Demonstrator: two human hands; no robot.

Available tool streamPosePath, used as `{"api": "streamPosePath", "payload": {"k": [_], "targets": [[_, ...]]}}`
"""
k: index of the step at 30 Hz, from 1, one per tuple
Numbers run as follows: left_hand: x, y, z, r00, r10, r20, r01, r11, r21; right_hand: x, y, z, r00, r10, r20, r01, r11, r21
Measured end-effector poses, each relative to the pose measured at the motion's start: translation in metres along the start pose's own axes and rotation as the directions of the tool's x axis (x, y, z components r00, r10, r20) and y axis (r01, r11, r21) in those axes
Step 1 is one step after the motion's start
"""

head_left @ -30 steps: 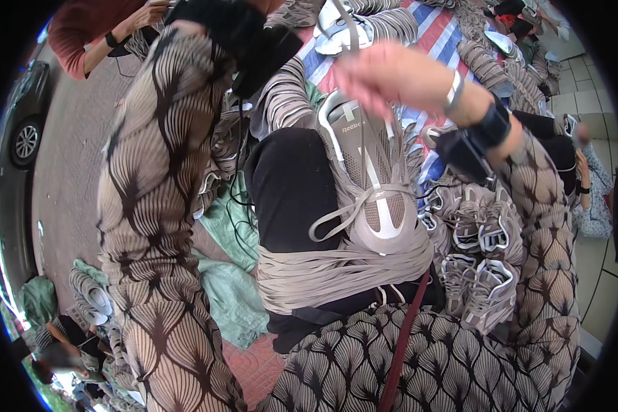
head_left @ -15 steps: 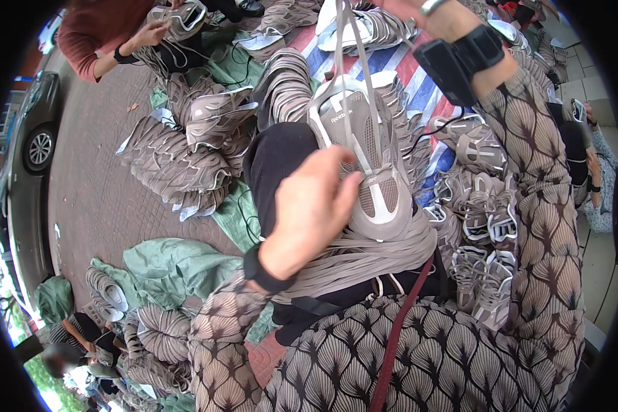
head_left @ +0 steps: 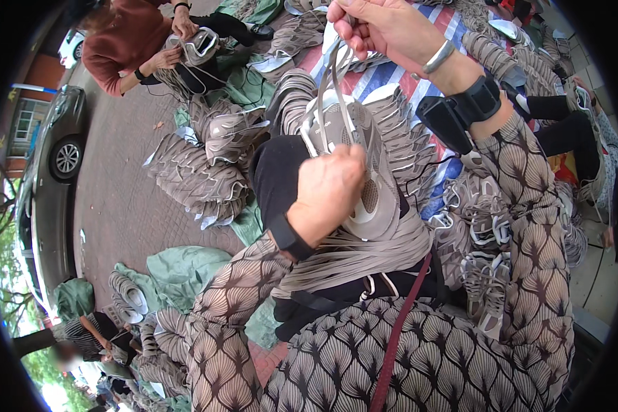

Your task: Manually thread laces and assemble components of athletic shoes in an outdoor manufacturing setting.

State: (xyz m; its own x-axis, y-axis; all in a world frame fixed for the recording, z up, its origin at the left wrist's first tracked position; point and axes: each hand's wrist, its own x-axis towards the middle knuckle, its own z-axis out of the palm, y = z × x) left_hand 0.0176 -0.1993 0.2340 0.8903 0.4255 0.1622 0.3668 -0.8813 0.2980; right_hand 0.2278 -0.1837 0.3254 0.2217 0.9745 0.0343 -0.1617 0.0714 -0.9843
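A grey and white shoe upper (head_left: 367, 165) lies on my lap over a bundle of grey laces (head_left: 350, 257). My left hand (head_left: 326, 192) presses on the upper's left side and grips it. My right hand (head_left: 384, 27) is raised above it, fingers pinched on grey laces (head_left: 333, 75) that run down to the upper. A black wrist device (head_left: 456, 113) and a silver bangle sit on my right forearm.
Stacks of grey shoe uppers (head_left: 199, 178) lie on the paving and on a striped tarp (head_left: 391, 75). A person in a red top (head_left: 134, 41) handles an upper at the back left. More uppers (head_left: 487, 240) are piled at my right. A dark car (head_left: 55, 151) stands far left.
My left arm came down from in front of the camera onto the upper. My right hand rose and pulled the laces upward.
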Motion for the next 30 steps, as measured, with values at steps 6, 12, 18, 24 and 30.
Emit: {"api": "streamPosePath", "payload": {"k": [6,12,18,24,30], "targets": [[0.001,0.007,0.011,0.996,0.0,-0.089,0.01,0.993,0.115,-0.011,-0.012,-0.001,0.999,-0.045,-0.02,0.046,0.998,0.045],[-0.008,-0.003,0.003,1.0,0.012,-0.003,-0.013,0.976,-0.216,-0.018,-0.007,-0.008,0.998,-0.049,-0.037,0.052,0.996,0.071],[0.003,-0.023,-0.005,0.989,0.06,0.134,-0.006,0.929,-0.37,-0.021,-0.008,-0.002,0.999,-0.046,-0.01,0.047,0.996,0.074],[0.007,-0.007,-0.005,0.987,0.126,0.102,-0.06,0.867,-0.495,-0.023,-0.009,0.0,0.999,-0.054,0.001,0.054,0.998,0.034],[-0.053,0.013,-0.005,0.985,0.156,0.08,-0.135,0.966,-0.221,-0.019,-0.017,0.011,0.995,0.067,0.07,-0.062,0.996,-0.069]]}}
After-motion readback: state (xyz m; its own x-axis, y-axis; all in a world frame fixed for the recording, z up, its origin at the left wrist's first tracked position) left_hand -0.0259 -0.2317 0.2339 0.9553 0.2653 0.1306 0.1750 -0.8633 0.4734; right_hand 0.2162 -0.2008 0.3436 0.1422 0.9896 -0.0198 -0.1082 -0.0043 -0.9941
